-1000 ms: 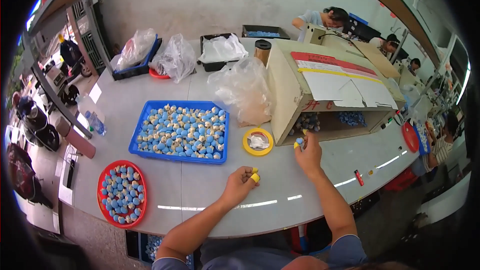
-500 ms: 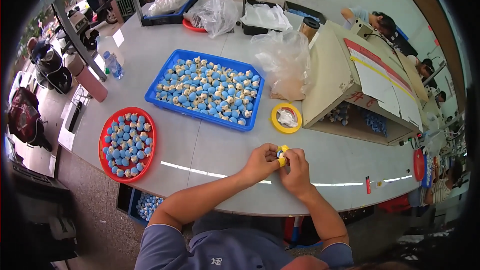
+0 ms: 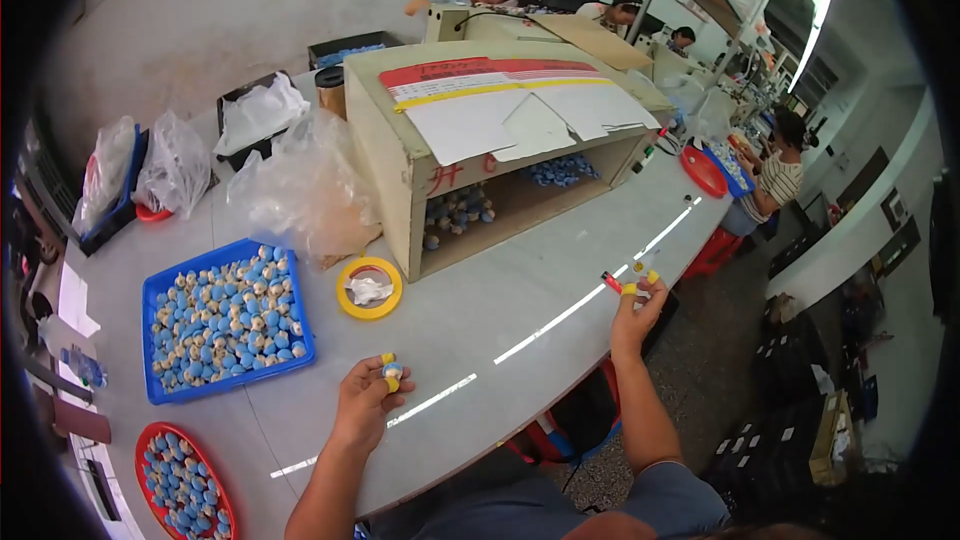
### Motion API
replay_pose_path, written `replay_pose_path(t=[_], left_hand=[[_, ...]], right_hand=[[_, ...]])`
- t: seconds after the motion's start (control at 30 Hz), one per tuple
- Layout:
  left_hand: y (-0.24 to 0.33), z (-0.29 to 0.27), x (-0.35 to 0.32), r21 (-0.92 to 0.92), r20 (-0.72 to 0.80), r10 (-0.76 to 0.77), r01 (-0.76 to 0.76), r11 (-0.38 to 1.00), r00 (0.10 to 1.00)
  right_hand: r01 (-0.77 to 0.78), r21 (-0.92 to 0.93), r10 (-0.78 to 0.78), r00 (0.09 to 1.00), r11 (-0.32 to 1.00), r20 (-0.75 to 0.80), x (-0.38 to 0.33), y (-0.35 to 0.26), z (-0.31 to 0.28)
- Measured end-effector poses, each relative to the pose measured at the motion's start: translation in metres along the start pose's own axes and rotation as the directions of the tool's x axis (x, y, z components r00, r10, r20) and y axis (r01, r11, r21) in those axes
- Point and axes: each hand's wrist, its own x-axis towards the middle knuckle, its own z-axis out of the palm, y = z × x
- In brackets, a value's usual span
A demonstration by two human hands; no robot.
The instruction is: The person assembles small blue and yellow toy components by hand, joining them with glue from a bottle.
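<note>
My left hand (image 3: 368, 398) is raised over the near part of the table. Its thumb and fingers pinch a small blue-and-cream figurine (image 3: 394, 372). Yellow wraps cover fingertips on both hands. Farther right, near the table's edge, my right hand (image 3: 634, 320) is stretched out, thumb and forefinger apart. Just beyond its fingertips is a small pale, clear-looking item (image 3: 646, 262), too small to name. A short red stick-like object (image 3: 611, 282) lies beside the thumb.
Similar figurines fill a blue tray (image 3: 312, 345) and a red round tray (image 3: 140, 445) at left. A yellow tape roll (image 3: 394, 292) lies near a large open-fronted box (image 3: 395, 175) holding more figurines. Plastic bags (image 3: 310, 185) lie behind. Several people sit farther off.
My hands, together around the figurine before, have parted. The right one has reached out to the right beside the red object; the left keeps the figurine. The view has swung right.
</note>
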Motion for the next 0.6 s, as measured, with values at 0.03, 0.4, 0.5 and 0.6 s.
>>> replay_pose_path(t=[0.03, 0.4, 0.5, 0.6], left_hand=[[0.001, 0.001, 0.001, -0.005, 0.014, -0.024, 0.024, 1.0, 1.0], [-0.005, 0.001, 0.008, -0.012, 0.047, -0.027, 0.028, 1.0, 0.999], [-0.006, -0.009, 0.004, -0.011, 0.001, -0.021, 0.021, 1.0, 1.0], [-0.004, -0.001, 0.004, 0.091, 0.058, -0.021, 0.016, 0.996, 0.998]], right_hand=[[-0.065, -0.084, 0.054, 0.99, 0.994, -0.128, 0.017, 0.025, -0.011], [-0.268, -0.608, 0.276, 0.958, 0.748, -0.082, 0.089, 0.133, -0.023], [-0.162, -0.183, 0.169, 0.985, 0.97, 0.022, 0.067, 0.099, -0.001], [-0.231, 0.32, 0.147, 0.953, 0.919, 0.265, 0.041, 0.056, 0.017]])
